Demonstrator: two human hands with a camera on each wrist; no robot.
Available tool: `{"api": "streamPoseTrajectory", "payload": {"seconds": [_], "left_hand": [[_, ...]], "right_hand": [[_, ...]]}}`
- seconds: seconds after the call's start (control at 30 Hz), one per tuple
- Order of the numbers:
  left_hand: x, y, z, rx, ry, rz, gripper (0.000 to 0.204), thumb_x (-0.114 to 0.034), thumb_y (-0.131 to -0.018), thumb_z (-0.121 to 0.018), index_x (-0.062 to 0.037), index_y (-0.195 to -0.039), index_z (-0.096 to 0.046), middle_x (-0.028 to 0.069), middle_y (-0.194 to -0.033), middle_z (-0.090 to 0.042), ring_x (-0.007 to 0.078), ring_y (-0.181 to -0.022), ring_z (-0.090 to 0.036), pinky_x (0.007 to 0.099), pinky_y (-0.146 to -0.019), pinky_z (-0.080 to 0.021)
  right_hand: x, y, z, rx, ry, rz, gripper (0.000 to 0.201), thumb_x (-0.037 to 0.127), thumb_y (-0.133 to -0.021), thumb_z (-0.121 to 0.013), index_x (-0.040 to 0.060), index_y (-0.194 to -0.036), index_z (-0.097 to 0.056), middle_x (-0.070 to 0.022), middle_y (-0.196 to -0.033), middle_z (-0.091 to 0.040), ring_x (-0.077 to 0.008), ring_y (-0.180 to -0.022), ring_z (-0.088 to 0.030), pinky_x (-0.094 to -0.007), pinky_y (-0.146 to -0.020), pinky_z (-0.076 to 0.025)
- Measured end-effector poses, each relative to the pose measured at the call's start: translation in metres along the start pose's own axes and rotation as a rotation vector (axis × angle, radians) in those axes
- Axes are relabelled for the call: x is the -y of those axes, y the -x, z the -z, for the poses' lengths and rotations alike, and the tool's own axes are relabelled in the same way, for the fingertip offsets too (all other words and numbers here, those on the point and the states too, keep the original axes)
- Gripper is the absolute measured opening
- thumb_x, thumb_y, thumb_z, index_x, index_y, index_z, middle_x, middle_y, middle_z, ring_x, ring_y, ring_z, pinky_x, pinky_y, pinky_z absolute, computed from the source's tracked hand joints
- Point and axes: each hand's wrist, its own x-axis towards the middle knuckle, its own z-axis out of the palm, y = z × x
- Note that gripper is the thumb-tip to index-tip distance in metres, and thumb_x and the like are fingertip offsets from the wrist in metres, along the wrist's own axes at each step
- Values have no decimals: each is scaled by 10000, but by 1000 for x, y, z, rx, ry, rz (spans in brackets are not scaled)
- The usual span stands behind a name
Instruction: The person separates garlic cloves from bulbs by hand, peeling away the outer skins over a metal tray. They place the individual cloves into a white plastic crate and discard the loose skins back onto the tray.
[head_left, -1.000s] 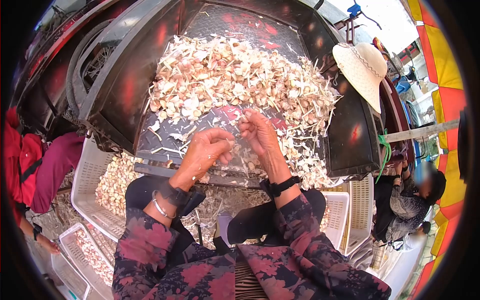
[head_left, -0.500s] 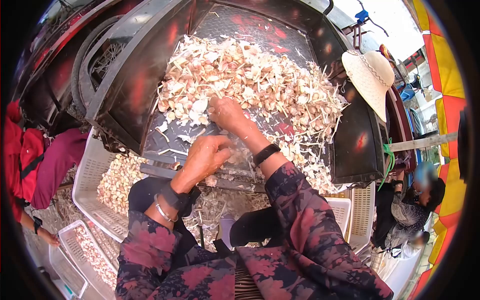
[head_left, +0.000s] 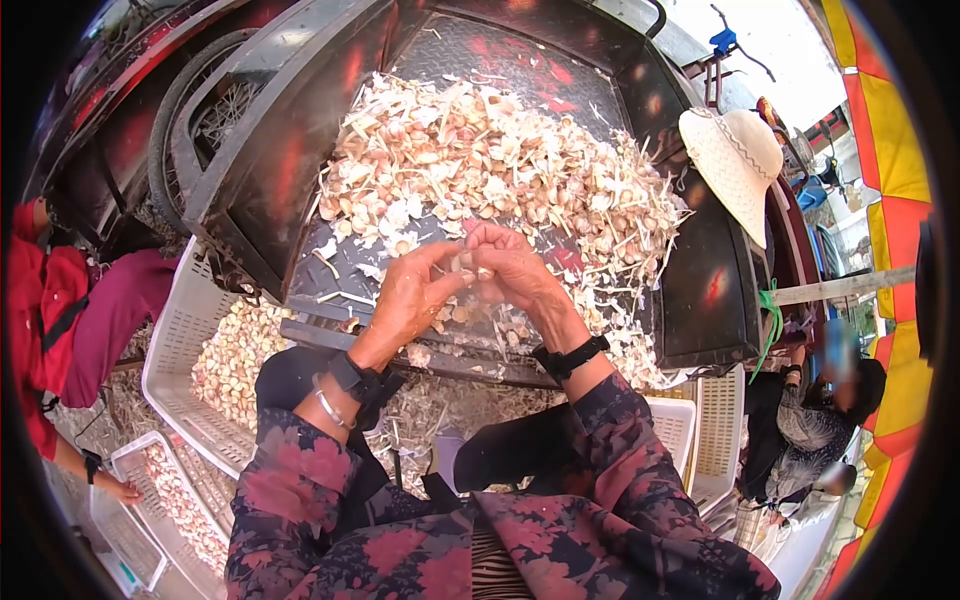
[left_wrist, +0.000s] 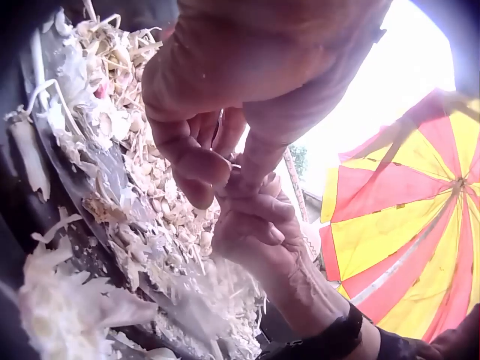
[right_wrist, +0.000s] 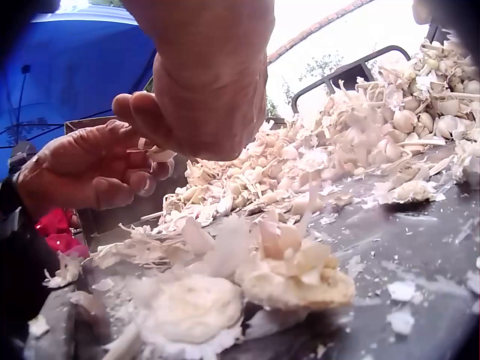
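My left hand (head_left: 400,305) and right hand (head_left: 520,280) meet over the near edge of a black metal cart bed (head_left: 450,38). Between their curled fingertips is a small pale garlic clove (right_wrist: 160,155), pinched from both sides and partly hidden by the fingers. A broad heap of garlic cloves, skins and stalks (head_left: 500,150) lies in the bed just beyond the hands. Close to the right wrist camera are a round, flat garlic root base (right_wrist: 195,307) and a broken garlic head (right_wrist: 296,277) with papery skin.
A white crate (head_left: 165,360) of cloves stands at my left, with a smaller crate (head_left: 150,445) below it. Another crate (head_left: 720,430) is at right. A straw hat (head_left: 735,165) sits on the right wall. People are at far left and far right.
My right hand reached forward left to the heap's near edge, then came back to meet the left hand. The left hand stayed near the front edge, and its fingers now pinch garlic.
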Motion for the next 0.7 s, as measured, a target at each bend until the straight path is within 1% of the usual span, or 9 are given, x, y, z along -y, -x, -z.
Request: {"api": "streamPoseTrajectory", "payload": {"seconds": [0.07, 0.13, 0.2, 0.27, 0.33, 0.37, 0.53, 0.6, 0.7], "left_hand": [[-16, 2, 1, 81, 220, 149, 294, -78, -906, -647, 28, -1179, -617, 23, -837, -650, 90, -714, -628, 224, -574, -481], [-20, 1, 0, 99, 271, 136, 288, -89, -903, -658, 18, -1168, -623, 25, -859, -665, 88, -701, -630, 201, -550, -481], [-20, 0, -8, 82, 593, 135, 291, -89, -908, -658, 13, -1177, -614, 35, -874, -678, 91, -684, -635, 186, -514, -467], [-15, -3, -4, 129, 685, 167, 309, -74, -911, -648, 15, -1202, -594, 62, -888, -688, 92, -656, -639, 171, -475, -460], [-14, -5, 3, 165, 808, 191, 282, -106, -917, -639, 22, -1166, -608, 80, -868, -680, 107, -651, -639, 185, -505, -479], [-17, -6, 9, 219, 918, 272, 249, -120, -935, -620, 17, -1142, -601, 89, -822, -669, 98, -588, -620, 156, -428, -441], [-18, -4, 15, 316, 953, 320, 209, -156, -968, -589, -3, -1110, -591, 71, -744, -653, 76, -459, -555, 148, -351, -381], [-24, -2, 20, 335, 905, 313, 194, -161, -974, -581, -18, -1104, -591, 63, -710, -645, 72, -415, -524, 156, -326, -351], [-16, -2, 21, 267, 909, 360, 196, -164, -975, -579, -29, -1118, -572, 62, -672, -628, 68, -402, -507, 161, -312, -322]], "right_hand": [[-3, 3, 2, -20, -89, -8, 144, 111, -883, -682, 34, -927, -568, -54, -650, -619, -104, -393, -563, -192, -302, -400], [-6, 6, -3, -41, -180, -12, 156, 131, -898, -679, 35, -944, -565, -57, -660, -620, -101, -379, -544, -191, -301, -395], [-7, 12, -11, -20, -313, 53, 210, 173, -919, -672, 32, -1035, -568, -62, -690, -628, -91, -367, -510, -177, -309, -387], [-7, 17, -6, -24, -323, 27, 297, 198, -919, -677, 34, -1137, -560, -65, -720, -636, -83, -384, -513, -163, -329, -396], [-1, 20, 1, 20, -257, 97, 358, 202, -915, -683, 21, -1199, -561, -65, -730, -640, -82, -413, -540, -156, -347, -406], [24, 32, -5, -119, -129, 52, 389, 207, -906, -696, 6, -1214, -569, -66, -754, -650, -87, -440, -567, -158, -355, -414], [45, 44, -30, -108, 275, 165, 377, 157, -898, -694, -5, -1225, -599, -72, -834, -682, -95, -492, -603, -180, -380, -444], [45, 42, -37, 93, 374, 140, 354, 141, -884, -703, -12, -1194, -625, -64, -832, -690, -99, -504, -619, -182, -392, -450], [42, 41, -42, 59, 404, 97, 309, 147, -879, -705, -12, -1138, -648, -60, -804, -683, -100, -502, -630, -180, -401, -462]]}}
